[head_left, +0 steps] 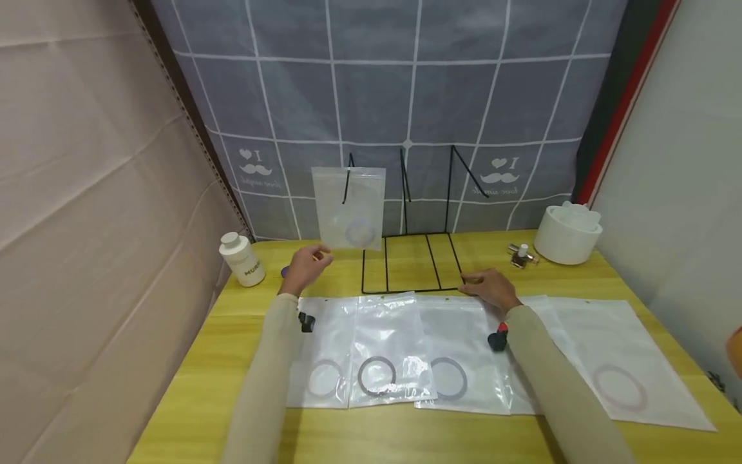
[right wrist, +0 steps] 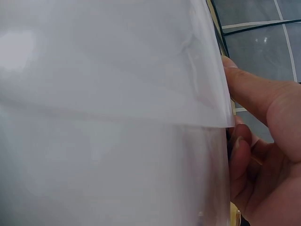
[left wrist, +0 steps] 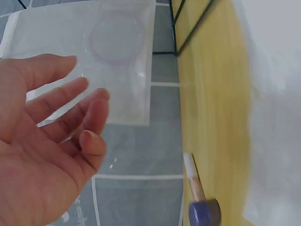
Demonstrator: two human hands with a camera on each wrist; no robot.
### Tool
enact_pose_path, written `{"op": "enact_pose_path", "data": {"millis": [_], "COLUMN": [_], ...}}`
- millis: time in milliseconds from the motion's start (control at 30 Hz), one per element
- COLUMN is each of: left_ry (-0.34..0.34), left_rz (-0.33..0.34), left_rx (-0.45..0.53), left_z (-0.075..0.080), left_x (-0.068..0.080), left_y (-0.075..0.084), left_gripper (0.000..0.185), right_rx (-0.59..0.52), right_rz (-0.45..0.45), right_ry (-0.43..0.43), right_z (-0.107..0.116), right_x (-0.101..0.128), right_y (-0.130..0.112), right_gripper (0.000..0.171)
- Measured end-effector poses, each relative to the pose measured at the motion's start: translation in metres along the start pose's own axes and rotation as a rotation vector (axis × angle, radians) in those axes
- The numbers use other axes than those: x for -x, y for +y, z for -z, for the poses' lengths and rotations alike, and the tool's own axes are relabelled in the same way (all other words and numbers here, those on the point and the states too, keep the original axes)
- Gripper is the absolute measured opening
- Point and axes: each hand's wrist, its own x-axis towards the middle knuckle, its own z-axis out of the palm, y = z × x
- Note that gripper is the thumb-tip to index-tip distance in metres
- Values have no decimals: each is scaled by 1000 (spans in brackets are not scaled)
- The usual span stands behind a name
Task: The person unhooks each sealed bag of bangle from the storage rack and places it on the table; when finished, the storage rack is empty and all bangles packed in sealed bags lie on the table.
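Observation:
A clear plastic bag with a pale ring inside hangs on the left hook of a black wire rack. My left hand hovers just left of and below it, holding nothing. In the left wrist view that hand is spread, with the hanging bag behind its fingers and the rack wire beside it. My right hand rests at the rack's front right corner. Its fingers touch the top edge of a flat bag. Several ring bags lie in a row on the table.
A white bottle stands at the back left. At the back right are a white round container and a small bottle. A purple-capped stick lies near my left hand. A grey checked cloth hangs behind.

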Motion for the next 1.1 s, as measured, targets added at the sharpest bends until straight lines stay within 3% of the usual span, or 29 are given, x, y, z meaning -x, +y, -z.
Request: {"op": "enact_pose_path", "data": {"millis": [200,267,367,500,767,933,1100], "left_ry": [218,262,236,159,66,52,90], "left_rz": [-84,-106,-119,-110,-164,-177,-179], "left_rx": [203,291,408,485,496,554,618], "left_z": [10,17,28,34,42,38,29], "left_x": [-37,-46,-54,-57,-38,-41,-49], "left_y": [21,25,31,41,67,64,52], "left_gripper": [37,39,44,48,50,49,49], "right_rx": [-10,-16,-3,16,26,20,29], "right_rz": [-25,-23,-12,0,10,15,6], "right_ry": [-3,-4,-5,10,13,14,4], "right_z": [-6,-8,-9,-6,-2,-1,-1], "right_x": [-3,-3,-3,-2,-1,0,-1], "right_y": [-2,-2,0,1,0,-1,-2], "right_gripper": [60,61,61,60,60,59,61]}}
